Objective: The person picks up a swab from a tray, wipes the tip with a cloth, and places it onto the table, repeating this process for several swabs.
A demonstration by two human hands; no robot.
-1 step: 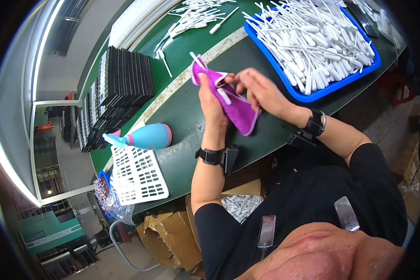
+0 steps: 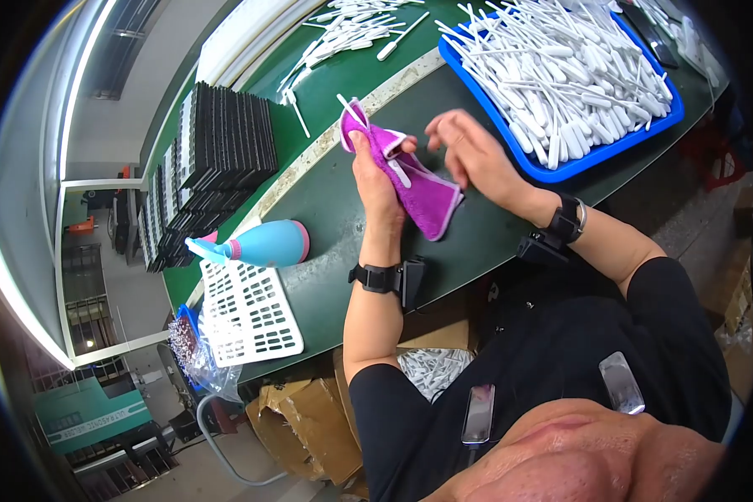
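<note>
In my left hand [image 2: 376,180] a purple cloth [image 2: 431,205] with a pale edge is gripped. The cloth is folded around a white plastic stick [image 2: 400,172] with a broad, bulb-like end. Its thin end pokes out at the top of the cloth and the broad end shows lower down. To the right, my right hand [image 2: 475,159] hovers apart from the cloth, fingers loosely bent and spread, holding nothing that I can see. Past it, a blue tray [image 2: 552,174] is heaped with white sticks [image 2: 573,84] of the same shape.
More white sticks [image 2: 347,33] lie loose on the green table at the far side. Stacked black trays [image 2: 226,138] stand at the left. Nearer are a blue spray bottle [image 2: 268,244] lying on its side and a white slotted basket [image 2: 255,314]. Cardboard boxes [image 2: 309,427] sit below the table.
My right hand has come away from the cloth, moving slightly up and right, and its fingers have spread. The left hand keeps hold of the cloth and has barely shifted.
</note>
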